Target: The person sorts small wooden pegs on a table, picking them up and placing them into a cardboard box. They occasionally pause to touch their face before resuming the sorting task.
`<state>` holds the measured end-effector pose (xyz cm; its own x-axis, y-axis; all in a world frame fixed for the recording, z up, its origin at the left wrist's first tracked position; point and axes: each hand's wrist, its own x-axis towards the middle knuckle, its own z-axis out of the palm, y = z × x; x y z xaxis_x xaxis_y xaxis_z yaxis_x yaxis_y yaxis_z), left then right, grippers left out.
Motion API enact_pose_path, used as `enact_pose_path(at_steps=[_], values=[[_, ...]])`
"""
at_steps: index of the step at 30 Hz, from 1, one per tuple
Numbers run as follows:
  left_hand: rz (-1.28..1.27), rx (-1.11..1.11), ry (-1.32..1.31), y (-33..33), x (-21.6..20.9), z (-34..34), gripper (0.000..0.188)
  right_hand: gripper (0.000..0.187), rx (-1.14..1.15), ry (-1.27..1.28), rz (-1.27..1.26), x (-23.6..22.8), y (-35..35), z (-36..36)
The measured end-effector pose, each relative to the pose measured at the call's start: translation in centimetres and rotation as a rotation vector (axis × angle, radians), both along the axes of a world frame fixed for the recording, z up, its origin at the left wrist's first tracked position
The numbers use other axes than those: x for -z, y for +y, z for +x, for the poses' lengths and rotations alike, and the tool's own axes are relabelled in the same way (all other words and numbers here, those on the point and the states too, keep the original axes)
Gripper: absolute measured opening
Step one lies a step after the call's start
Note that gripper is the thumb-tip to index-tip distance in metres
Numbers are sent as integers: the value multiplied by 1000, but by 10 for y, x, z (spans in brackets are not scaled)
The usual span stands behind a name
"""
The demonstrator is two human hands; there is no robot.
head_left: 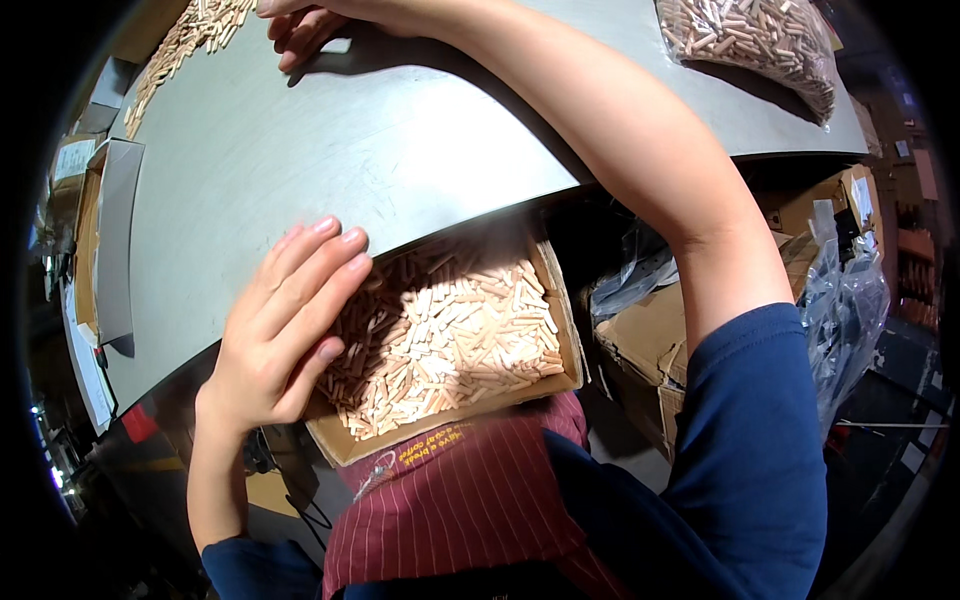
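A cardboard box (572, 330) full of short wooden dowels (450, 330) sits at the table's near edge, against my apron. My left hand (285, 320) is open at the box's left side, back up and fingers stretched toward the table; its fingertips overlap the table edge and the box's far left corner. My right arm reaches across the table to the far left. There my right hand (315, 28), partly cut off by the upper edge, has loosely bent fingers apart and nothing visible in them. It is beside a heap of dowels (195, 35).
A clear plastic bag of dowels (750, 40) lies at the table's far right. An opened carton (115, 240) stands along the left edge of the grey table (420, 140). Below the table on the right are cardboard boxes (645, 340) and crumpled clear plastic (850, 310).
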<state>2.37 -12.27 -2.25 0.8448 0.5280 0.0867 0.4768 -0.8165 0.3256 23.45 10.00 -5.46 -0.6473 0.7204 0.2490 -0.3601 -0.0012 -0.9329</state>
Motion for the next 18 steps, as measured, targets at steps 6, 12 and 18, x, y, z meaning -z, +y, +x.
enact_pose_path(at_steps=[6, 12, 18], values=[[-56, -59, -91, -17, 7, -8, 43, 24, 219, 56, 625, 36, -1, 1], [-73, -130, -136, -36, 22, -16, 40, 19, 87, 56, 24, 21, -10, 0], [270, -163, -183, -43, 43, 21, 40, 20, 127, -59, 229, 9, -4, 13]])
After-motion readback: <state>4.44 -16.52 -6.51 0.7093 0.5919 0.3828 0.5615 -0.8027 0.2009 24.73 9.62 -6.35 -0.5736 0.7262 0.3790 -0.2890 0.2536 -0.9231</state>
